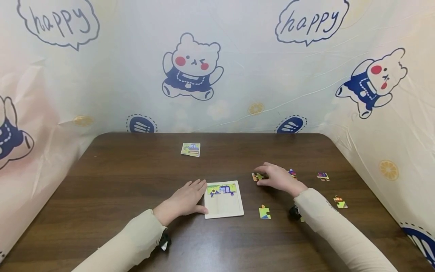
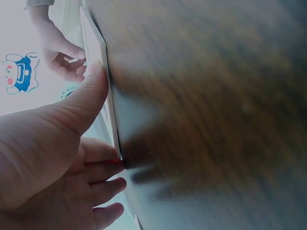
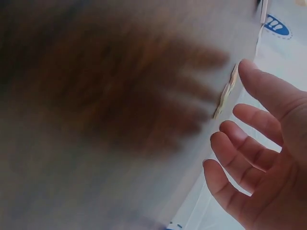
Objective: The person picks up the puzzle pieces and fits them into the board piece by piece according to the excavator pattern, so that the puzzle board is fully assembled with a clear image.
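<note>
tray (image 1: 222,208): one, flat on the worktop (image 1: 136,162), with a picture strip (image 1: 222,190) along its far side; i can't count the seams from here.
left hand (image 1: 185,200): spread along the tray's left edge, thumb over the rim near the close corner.
right hand (image 1: 276,177): thumb and fingers loosely bent about a puzzle piece (image 1: 259,176), right of the tray, a gap between them; whether they touch it, i cannot tell.
piece's handling: light, thin and stiff, i'd judge, perhaps a little slippery, its knobs easiest to bend; best pinched by opposite edges.
loose pieces (image 1: 264,212): six i can make out, that one included, one mostly covered by the right sleeve (image 1: 326,219).
card (image 1: 190,149): one, picture up, beyond the tray.
</note>
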The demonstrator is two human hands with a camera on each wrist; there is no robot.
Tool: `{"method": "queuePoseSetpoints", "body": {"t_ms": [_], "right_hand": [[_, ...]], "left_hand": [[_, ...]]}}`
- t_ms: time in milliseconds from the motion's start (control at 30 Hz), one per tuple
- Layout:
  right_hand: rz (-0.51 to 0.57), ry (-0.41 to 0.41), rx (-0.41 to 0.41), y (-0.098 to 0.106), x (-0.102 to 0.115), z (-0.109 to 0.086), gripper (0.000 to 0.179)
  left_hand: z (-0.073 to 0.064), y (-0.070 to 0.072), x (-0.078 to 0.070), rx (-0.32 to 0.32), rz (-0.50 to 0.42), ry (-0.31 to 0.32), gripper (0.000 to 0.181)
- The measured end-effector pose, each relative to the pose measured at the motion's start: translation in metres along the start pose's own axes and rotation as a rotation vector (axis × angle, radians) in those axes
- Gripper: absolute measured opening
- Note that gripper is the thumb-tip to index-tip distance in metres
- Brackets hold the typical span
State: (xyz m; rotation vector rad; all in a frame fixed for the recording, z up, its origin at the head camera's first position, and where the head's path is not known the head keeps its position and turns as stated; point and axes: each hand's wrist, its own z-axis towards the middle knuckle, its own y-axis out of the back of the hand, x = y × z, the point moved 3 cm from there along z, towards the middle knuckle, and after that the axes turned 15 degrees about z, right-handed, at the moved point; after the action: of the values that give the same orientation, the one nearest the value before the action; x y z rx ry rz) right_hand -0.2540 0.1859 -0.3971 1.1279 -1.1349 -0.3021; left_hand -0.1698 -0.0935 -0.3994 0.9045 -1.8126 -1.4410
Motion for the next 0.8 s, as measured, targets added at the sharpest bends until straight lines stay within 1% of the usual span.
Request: {"method": "queuePoseSetpoints", "body": {"t_ms": [133,400,633,800], "right_hand": [[-0.018,0.002,-0.011,0.002,-0.007,0.000,0.035],[-0.013,-0.004,-0.018,0.004,-0.015,0.003,0.020],[-0.005,-0.007,-0.014,0.005,-0.017,0.005,0.015],[-0.009,-0.011,-0.024,0.005,-0.014,0.005,0.016]], "left_hand": [[0.000,-0.001,0.000,-0.003,0.003,0.000,0.082],[0.000,0.001,0.000,-0.013,0.006,-0.006,0.082],[-0.001,0.001,-0.001,-0.004,0.003,-0.004,0.081],[0.000,0.000,0.000,-0.003,0.011,-0.005,0.081]]}}
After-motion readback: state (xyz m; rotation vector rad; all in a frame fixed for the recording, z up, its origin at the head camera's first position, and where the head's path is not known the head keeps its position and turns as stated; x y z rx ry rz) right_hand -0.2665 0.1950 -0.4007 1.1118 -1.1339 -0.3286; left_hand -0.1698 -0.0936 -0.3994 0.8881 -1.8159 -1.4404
